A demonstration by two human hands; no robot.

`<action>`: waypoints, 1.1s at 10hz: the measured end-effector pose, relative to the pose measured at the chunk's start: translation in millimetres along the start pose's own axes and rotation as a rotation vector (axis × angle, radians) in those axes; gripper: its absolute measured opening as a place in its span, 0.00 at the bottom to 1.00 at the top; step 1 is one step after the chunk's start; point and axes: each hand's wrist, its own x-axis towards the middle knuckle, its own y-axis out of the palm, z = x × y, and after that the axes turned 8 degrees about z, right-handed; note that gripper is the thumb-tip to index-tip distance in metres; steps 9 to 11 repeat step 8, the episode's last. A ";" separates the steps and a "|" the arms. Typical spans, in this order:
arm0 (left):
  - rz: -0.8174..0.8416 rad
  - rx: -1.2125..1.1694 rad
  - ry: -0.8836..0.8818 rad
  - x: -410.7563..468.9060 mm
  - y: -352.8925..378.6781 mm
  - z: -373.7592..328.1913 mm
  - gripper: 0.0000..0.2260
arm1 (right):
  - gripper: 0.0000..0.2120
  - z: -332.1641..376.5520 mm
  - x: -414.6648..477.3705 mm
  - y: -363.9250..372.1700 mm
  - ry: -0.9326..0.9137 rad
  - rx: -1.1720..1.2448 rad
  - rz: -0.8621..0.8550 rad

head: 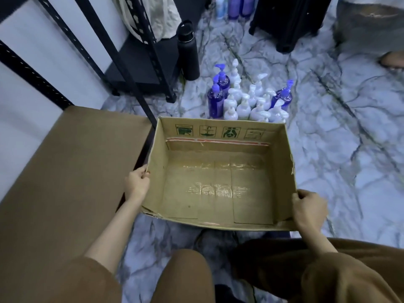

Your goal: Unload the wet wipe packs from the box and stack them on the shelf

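Observation:
An open brown cardboard box sits low in front of me over the marble-patterned floor; nothing lies inside it, only taped bottom flaps show. My left hand grips the box's left wall near the front corner. My right hand grips the right front corner, fingers curled over the rim. No wet wipe packs are in view. A black metal shelf rack stands at the upper left, with a brown shelf board at the left.
Several white and blue pump bottles stand on the floor just behind the box. A black flask stands by the rack's leg. A black case is at the back, another person's foot at far right.

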 end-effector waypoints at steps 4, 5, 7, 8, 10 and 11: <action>-0.023 -0.016 -0.097 50.9 -1.0 41.1 0.17 | 0.09 5.4 -30.8 36.2 0.000 -0.005 0.080; -0.032 -0.026 -0.091 55.0 -4.4 48.4 0.17 | 0.10 8.8 -38.1 38.2 0.025 0.022 0.086; -0.013 -0.125 -0.052 32.3 -8.6 42.3 0.24 | 0.18 14.7 -38.6 13.7 0.047 0.131 0.077; -0.095 -0.284 -0.028 -6.7 -9.9 55.1 0.22 | 0.15 40.1 -43.4 -37.9 -0.112 0.396 -0.116; -0.095 -0.284 -0.028 -6.7 -9.9 55.1 0.22 | 0.15 40.1 -43.4 -37.9 -0.112 0.396 -0.116; -0.095 -0.284 -0.028 -6.7 -9.9 55.1 0.22 | 0.15 40.1 -43.4 -37.9 -0.112 0.396 -0.116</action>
